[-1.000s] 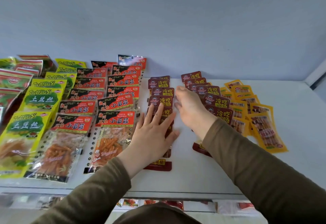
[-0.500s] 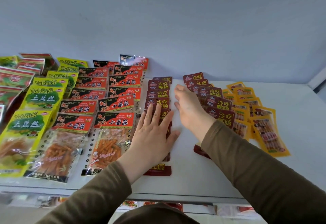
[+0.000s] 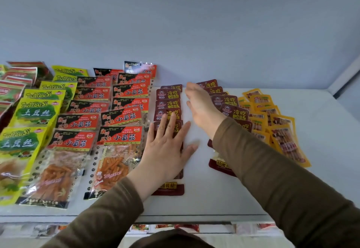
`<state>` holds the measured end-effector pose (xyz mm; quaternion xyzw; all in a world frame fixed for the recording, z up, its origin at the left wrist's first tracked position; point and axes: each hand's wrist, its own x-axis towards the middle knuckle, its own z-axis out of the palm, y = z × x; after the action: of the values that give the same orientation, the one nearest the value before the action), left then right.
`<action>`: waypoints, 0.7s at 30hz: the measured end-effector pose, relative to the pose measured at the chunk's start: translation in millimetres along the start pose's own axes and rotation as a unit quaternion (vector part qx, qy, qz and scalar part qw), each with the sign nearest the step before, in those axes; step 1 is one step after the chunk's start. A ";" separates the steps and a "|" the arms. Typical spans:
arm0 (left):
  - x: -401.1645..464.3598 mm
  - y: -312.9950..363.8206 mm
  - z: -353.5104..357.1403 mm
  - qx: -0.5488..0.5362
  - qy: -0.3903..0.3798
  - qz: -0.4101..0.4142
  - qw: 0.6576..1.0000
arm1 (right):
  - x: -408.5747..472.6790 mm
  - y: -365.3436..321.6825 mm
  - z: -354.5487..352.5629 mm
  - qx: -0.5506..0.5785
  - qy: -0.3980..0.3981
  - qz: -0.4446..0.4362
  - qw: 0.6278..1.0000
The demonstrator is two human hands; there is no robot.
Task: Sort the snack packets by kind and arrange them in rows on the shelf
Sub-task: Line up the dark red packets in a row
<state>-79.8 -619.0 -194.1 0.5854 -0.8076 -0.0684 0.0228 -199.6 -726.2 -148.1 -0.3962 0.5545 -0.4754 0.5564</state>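
Wall (image 3: 194, 23), pale blue-grey and bare, filled the far half of the view above a white shelf (image 3: 321, 130), whose near edge hid most of a lower tier where only slivers of packets showed. On the shelf the snack packets lay in overlapping rows running near to far: yellow-green packets (image 3: 29, 111) at the left, cut off by the frame; two rows of red-and-black packets (image 3: 81, 124) beside them; two rows of maroon packets (image 3: 168, 103) in the middle; yellow packets (image 3: 272, 119) at the right. The right sleeve (image 3: 272, 179) covered much of the right maroon row. The left hand (image 3: 167, 146) lay flat, fingers spread and straight, pressing on the left maroon row. The right hand (image 3: 200, 105) stood on edge between the maroon rows, fingers straight, holding nothing.
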 end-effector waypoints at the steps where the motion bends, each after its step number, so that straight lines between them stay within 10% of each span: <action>1: 1.9 -0.1 -3.1 -0.006 0.008 0.007 1.000 | -1.9 -2.0 -6.1 -0.016 -0.002 -0.019 1.000; 9: 15.2 23.7 -18.1 -0.068 -0.054 0.107 0.990 | -24.3 -27.7 -106.1 -0.090 0.097 -0.093 0.987; 21: 76.6 118.3 -0.3 -0.043 0.046 0.151 0.987 | -36.3 16.6 -168.1 -0.292 0.148 -0.186 0.926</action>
<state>-215.2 -655.6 -180.9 0.4581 -0.8809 -0.0720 0.0948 -362.7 -672.6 -167.4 -0.5622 0.6613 -0.4405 0.2292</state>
